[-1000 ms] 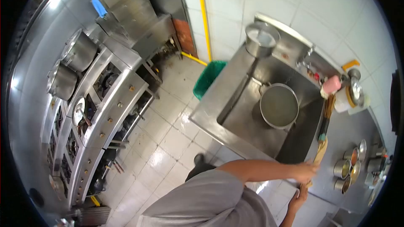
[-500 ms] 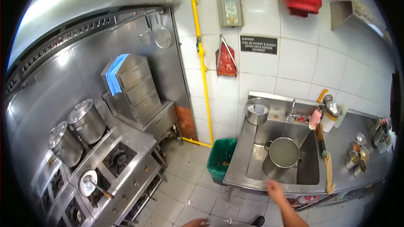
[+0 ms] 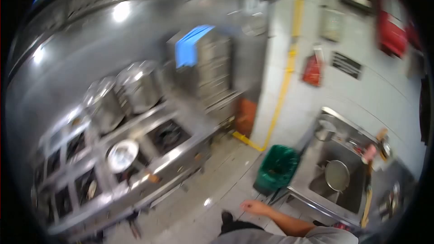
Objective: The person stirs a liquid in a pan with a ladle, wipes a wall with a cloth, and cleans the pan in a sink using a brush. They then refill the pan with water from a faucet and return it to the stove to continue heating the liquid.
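My right hand (image 3: 254,207) hangs low in front of my body over the tiled floor, smeared by motion, and no object shows in it. The green-lined bin (image 3: 276,167) stands closest to it, a little above and to the right in view. My left hand is out of view. Further right, a metal pot (image 3: 337,176) sits in the steel sink (image 3: 312,189). Over on the stove, a shallow pan (image 3: 122,156) with a brown handle rests on a burner.
Two lidded stockpots (image 3: 141,88) stand at the back of the gas stove (image 3: 185,151). A blue cloth (image 3: 187,47) drapes over a steel cabinet (image 3: 214,70). Another pot (image 3: 324,131) is at the sink's back corner. A yellow pipe (image 3: 284,95) runs down the wall.
My view has swung left toward the stove and blurred. My right hand has moved away from the sink's front edge. My left hand, partly visible at the bottom before, has left the view.
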Motion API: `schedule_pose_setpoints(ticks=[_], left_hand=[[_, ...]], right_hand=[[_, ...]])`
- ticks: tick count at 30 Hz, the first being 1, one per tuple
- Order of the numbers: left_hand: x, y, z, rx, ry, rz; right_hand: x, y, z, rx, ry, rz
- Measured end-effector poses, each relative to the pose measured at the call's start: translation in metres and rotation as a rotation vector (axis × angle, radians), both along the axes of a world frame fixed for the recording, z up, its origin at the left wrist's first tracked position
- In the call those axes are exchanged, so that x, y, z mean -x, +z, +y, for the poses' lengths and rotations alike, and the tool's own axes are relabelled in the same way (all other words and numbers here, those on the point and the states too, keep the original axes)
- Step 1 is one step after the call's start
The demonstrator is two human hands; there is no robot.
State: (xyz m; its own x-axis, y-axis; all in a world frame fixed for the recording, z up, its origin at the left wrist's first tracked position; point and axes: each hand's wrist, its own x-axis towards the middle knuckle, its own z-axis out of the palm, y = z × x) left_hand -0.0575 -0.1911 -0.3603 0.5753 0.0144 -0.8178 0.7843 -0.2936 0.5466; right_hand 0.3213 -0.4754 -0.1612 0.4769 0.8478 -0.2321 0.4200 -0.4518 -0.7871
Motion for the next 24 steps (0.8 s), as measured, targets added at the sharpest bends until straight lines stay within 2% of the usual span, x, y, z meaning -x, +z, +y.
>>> schedule_pose_setpoints(ticks=[1, 2, 3, 4, 6, 7, 9, 10, 12, 16, 19, 22, 24], left_hand=[[0.016, -0.022, 0.008, -0.002, -0.012, -0.045], [0.031, -0.045, 0.017, -0.017, -0.013, -0.087], [0.045, -0.058, 0.026, -0.039, 0.043, -0.121], [0.050, -0.040, 0.039, 0.008, 0.337, -0.112], [0.036, 0.026, 0.069, -0.096, 0.633, -0.136], [0.035, 0.033, 0.081, -0.048, 0.906, -0.125], [0.032, 0.049, 0.114, 0.075, 1.216, -0.223], [0.026, 0.059, 0.127, 0.068, 1.239, -0.216], [0.017, 0.076, 0.152, 0.206, 1.543, -0.373], [-0.005, 0.088, 0.198, 0.285, 1.612, -0.456], [-0.033, 0.112, 0.239, 0.531, 1.730, -0.675], [-0.077, 0.185, 0.276, 0.776, 1.626, -0.878], [-0.095, 0.203, 0.300, 0.824, 1.533, -0.886]], right_hand=[[-0.007, 0.010, 0.012, -0.085, 0.035, 0.042], [-0.011, 0.018, 0.027, 0.042, -0.030, 0.042], [-0.023, -0.006, 0.037, 0.017, -0.070, 0.044], [-0.027, -0.004, 0.052, 0.009, -0.072, 0.029], [-0.034, 0.002, 0.092, -0.004, -0.118, 0.310], [-0.037, 0.003, 0.109, -0.024, -0.123, 0.370], [-0.042, 0.005, 0.152, 0.007, -0.116, 0.446], [-0.047, 0.004, 0.175, 0.014, -0.094, 0.454], [-0.054, 0.002, 0.221, -0.035, -0.158, 0.612], [-0.052, 0.036, 0.336, -0.079, 0.005, 0.577], [-0.025, 0.064, 0.429, -0.030, 0.176, 0.543], [0.013, 0.075, 0.495, -0.024, 0.445, 0.171], [0.025, 0.061, 0.519, 0.035, 0.567, -0.013]])
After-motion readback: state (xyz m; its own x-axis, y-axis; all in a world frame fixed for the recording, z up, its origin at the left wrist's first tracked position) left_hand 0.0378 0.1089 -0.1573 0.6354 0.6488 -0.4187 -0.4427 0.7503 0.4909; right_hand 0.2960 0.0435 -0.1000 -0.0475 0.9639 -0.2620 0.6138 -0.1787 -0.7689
